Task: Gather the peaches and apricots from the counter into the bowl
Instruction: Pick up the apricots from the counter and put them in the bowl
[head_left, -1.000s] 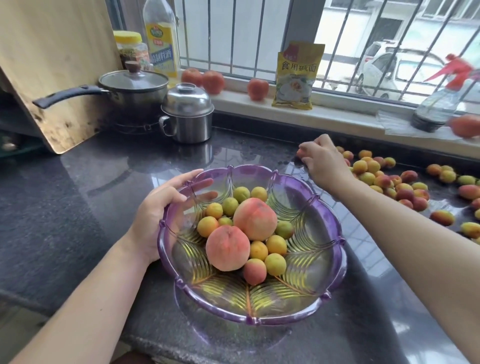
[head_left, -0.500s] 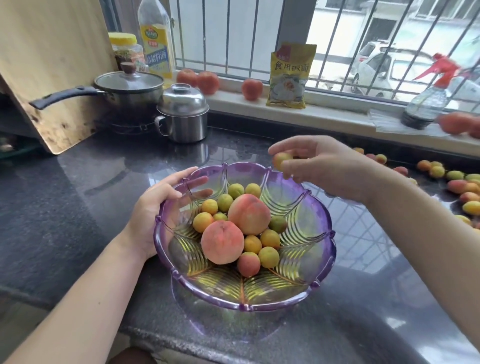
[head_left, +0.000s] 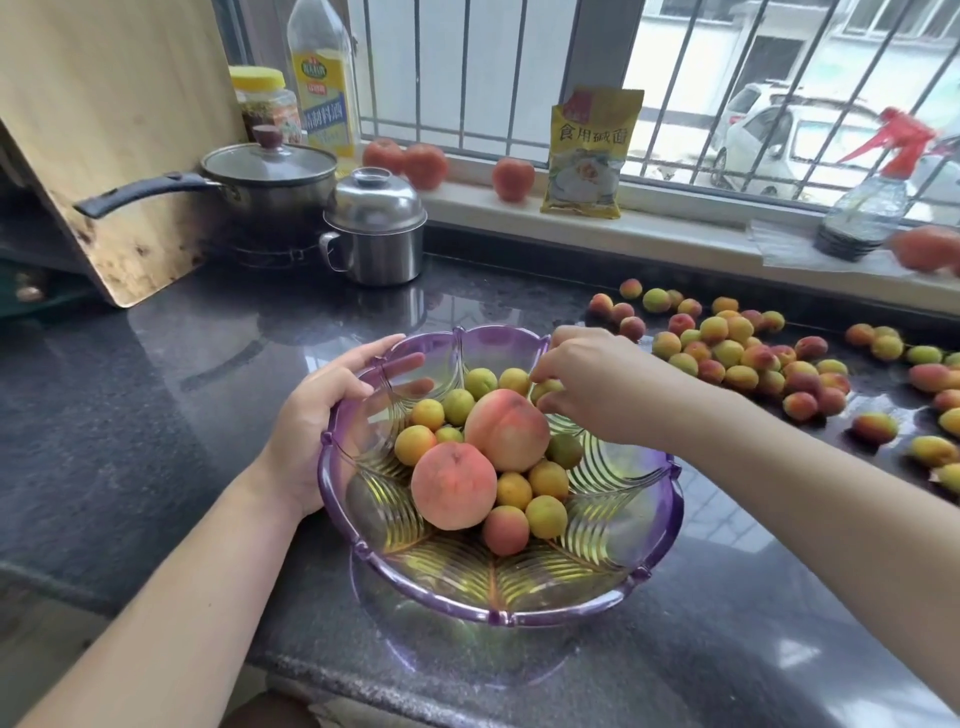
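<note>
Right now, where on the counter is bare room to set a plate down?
Free: the dark counter left of the purple bowl, bordered by the cutting board and steel pot; also the front-right corner. Crowded: the apricots right of the bowl.

A glossy, speckled dark stone counter (head_left: 156, 415) is seen. The bowl (head_left: 613, 597) is of clear purple ribbed plastic. At upper left, a worn wooden board (head_left: 104, 130) and polished steel pot (head_left: 376, 234) are shown.

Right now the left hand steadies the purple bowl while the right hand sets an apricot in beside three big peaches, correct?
Not quite: the head view shows two big peaches in the purple bowl, not three. The left hand steadies it; the right hand sets an apricot in.
</note>
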